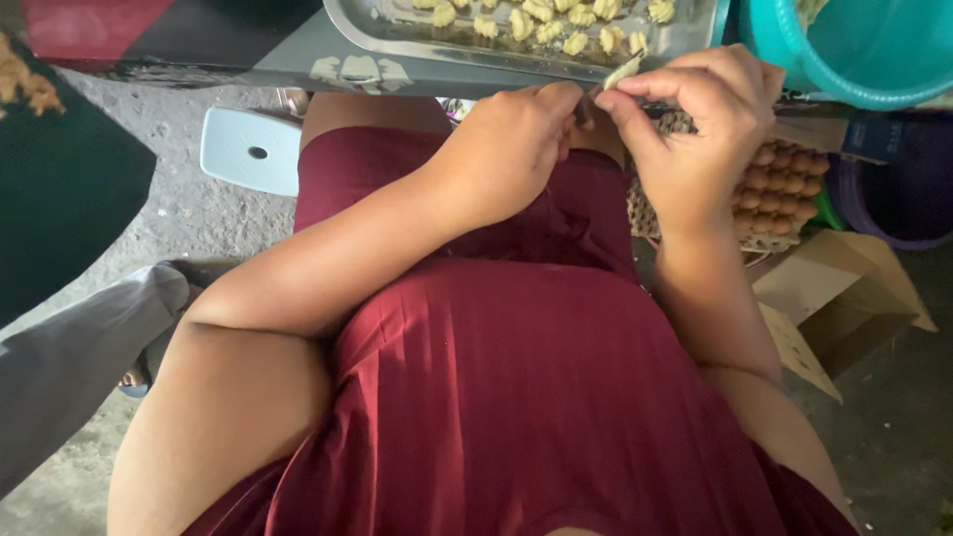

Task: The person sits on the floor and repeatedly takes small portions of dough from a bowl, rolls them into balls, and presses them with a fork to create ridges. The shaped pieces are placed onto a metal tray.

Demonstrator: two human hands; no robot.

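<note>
Hands meet just below the near edge of the metal tray (685, 42). Her right hand (700, 129) pinches a pale strip of dough (622, 71) between thumb and forefinger, while the left hand (516, 139) is curled, fingertips pressed together against the strip's lower end. Shaped dough pieces (556, 25) fill the tray. An egg carton (779, 189) sits below the right hand, beside cardboard boxes (844, 288).

Head-worn camera looks steeply down, close above lap and table edge
</note>
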